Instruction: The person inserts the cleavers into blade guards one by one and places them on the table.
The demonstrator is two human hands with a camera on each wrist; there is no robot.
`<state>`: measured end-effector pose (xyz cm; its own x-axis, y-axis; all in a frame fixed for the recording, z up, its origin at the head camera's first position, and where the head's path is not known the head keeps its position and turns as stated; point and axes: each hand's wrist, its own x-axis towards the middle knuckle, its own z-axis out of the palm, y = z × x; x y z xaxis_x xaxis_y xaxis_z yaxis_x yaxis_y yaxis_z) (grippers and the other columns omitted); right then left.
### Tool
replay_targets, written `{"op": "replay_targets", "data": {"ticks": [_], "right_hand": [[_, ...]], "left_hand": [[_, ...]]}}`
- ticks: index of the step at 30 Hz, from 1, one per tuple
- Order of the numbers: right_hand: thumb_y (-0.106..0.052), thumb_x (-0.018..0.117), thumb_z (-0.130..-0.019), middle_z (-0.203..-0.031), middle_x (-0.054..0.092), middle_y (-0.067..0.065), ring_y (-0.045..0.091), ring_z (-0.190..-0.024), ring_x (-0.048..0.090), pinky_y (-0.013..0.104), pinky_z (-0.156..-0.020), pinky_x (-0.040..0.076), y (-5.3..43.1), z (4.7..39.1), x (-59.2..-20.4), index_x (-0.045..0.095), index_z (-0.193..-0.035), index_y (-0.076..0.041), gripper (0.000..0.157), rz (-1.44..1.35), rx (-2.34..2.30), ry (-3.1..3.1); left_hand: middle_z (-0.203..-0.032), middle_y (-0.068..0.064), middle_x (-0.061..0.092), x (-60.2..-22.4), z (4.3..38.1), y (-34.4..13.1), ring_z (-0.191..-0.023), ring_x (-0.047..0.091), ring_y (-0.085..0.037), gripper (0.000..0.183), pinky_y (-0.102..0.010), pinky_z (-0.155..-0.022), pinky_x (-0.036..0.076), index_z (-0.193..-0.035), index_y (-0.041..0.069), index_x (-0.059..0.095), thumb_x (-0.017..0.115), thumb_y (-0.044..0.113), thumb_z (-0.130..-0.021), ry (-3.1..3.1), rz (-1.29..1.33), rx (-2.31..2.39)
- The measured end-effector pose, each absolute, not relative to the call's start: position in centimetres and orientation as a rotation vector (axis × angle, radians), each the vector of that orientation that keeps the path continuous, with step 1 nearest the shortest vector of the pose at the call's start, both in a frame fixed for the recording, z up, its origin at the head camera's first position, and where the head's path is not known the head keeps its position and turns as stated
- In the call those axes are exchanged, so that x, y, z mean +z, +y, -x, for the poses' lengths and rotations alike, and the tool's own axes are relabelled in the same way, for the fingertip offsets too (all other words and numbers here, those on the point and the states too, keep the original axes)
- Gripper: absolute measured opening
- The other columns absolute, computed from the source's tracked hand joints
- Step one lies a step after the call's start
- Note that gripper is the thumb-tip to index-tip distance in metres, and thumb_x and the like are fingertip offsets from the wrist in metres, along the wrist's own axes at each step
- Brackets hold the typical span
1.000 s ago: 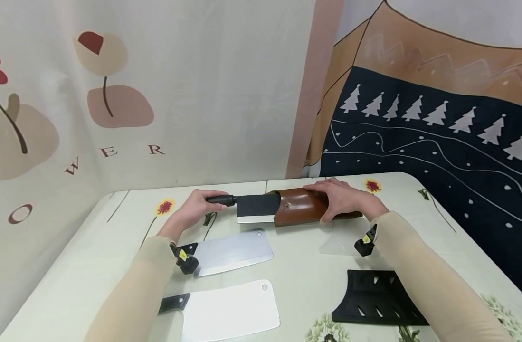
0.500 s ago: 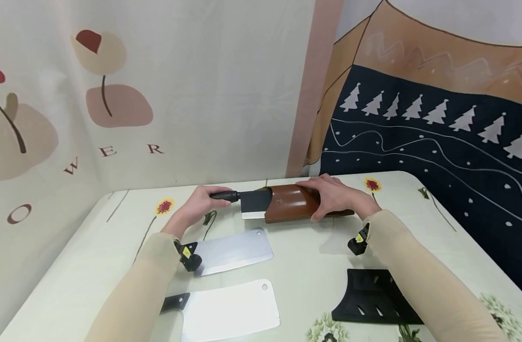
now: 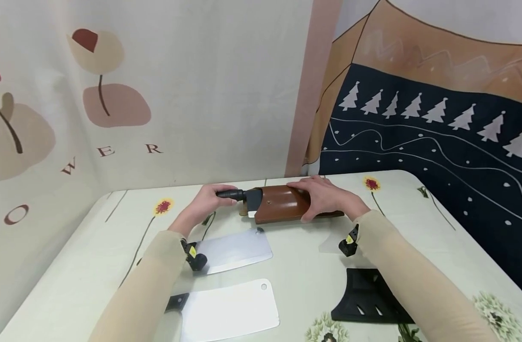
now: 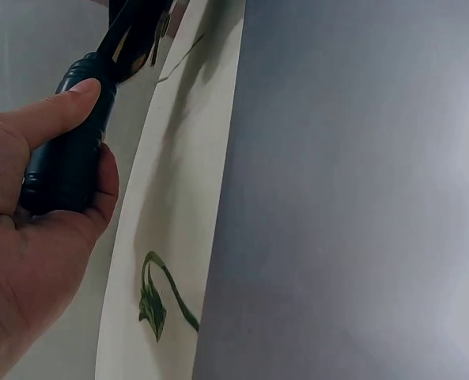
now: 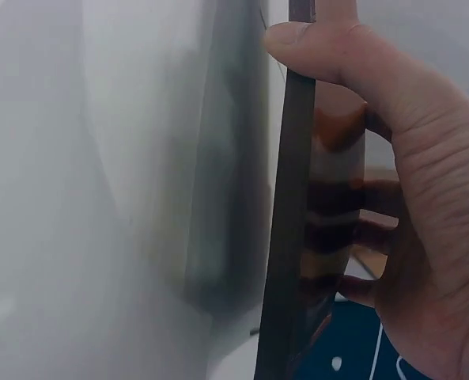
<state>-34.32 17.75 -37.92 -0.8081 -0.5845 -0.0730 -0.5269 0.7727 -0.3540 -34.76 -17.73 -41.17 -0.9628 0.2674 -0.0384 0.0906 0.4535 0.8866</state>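
At the back of the table, my left hand grips the black handle of a cleaver, its thumb lying along the handle in the left wrist view. Most of the dark blade is inside a brown leather sheath; only a short strip near the handle shows. My right hand holds the sheath from the right, thumb on the near edge and fingers over the far side. In the right wrist view the sheath stands edge-on between thumb and fingers. Both are slightly tilted, the handle end higher.
In front of my left hand lies a metal cleaver, its handle hidden by the wrist. Nearer is a second, white-looking cleaver with a black handle. A black slotted piece lies front right, partly under my right sleeve.
The sheath has slid left over the blade with my right hand, covering most of it. My left hand has shifted slightly right with the handle.
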Motion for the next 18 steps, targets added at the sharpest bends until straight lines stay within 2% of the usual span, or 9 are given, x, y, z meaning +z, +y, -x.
{"op": "replay_targets", "data": {"ticks": [7, 18], "right_hand": [[-0.041, 0.089, -0.07, -0.154, 0.046, 0.01, 0.033, -0.13, 0.038, 0.06, -0.108, 0.031, 16.5, 34.9, -38.2, 0.043, -0.157, -0.024, 0.101, 0.89, -0.448, 2.786], [-0.039, 0.09, -0.069, -0.152, 0.049, 0.011, 0.033, -0.131, 0.041, 0.058, -0.109, 0.031, 15.6, 36.3, -38.6, 0.044, -0.157, -0.019, 0.101, 0.91, -0.46, 2.784]], "left_hand": [[-0.132, -0.02, 0.065, -41.2, 35.2, -16.6, -0.117, 0.063, -0.034, 0.045, -0.044, -0.102, 0.046, -0.133, 0.002, 0.067, 0.077, 0.005, -0.089, 2.542, -0.293, 1.544], [-0.132, -0.022, 0.064, -41.9, 35.8, -15.2, -0.118, 0.06, -0.035, 0.044, -0.04, -0.098, 0.048, -0.132, 0.002, 0.067, 0.077, 0.006, -0.09, 2.573, -0.234, 1.572]]}}
